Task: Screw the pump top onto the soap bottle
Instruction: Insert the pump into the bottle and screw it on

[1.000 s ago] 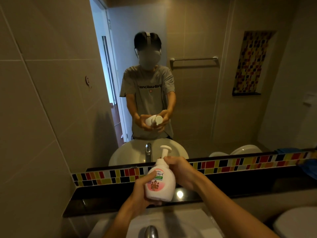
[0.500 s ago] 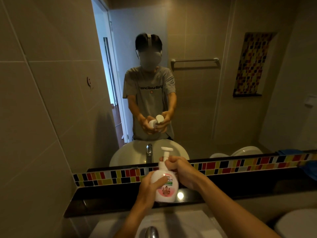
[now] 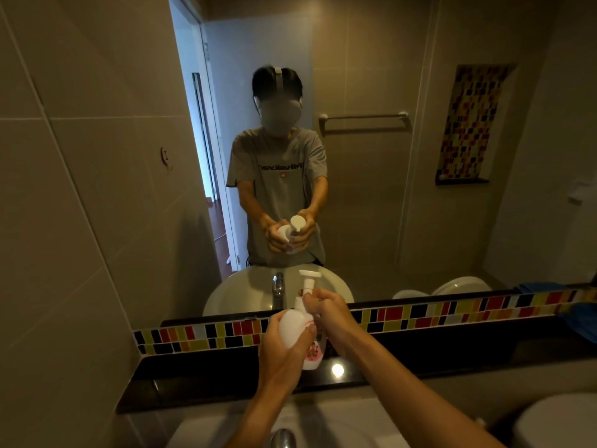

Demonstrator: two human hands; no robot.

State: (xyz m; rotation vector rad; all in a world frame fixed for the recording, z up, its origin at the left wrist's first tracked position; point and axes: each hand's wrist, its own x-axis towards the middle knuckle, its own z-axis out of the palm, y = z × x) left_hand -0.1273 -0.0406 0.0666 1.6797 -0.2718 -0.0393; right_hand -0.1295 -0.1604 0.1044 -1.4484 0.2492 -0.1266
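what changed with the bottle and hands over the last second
The bottle turned in the left hand: its pink label, facing the camera a second ago, has swung round to the right, leaving mostly plain white in view. The pump nozzle also swung round. The right hand stayed clamped at the pump collar, the left stayed around the body, both held above the ledge.

The right hand [image 3: 326, 313] hid the collar of the pump top [image 3: 308, 281], and the tap [image 3: 283, 438] below was cut off.

Beige tiled walls [image 3: 80, 221], a wide mirror [image 3: 371, 189], multicoloured mosaic strip [image 3: 452, 313], black ledge [image 3: 210, 373].
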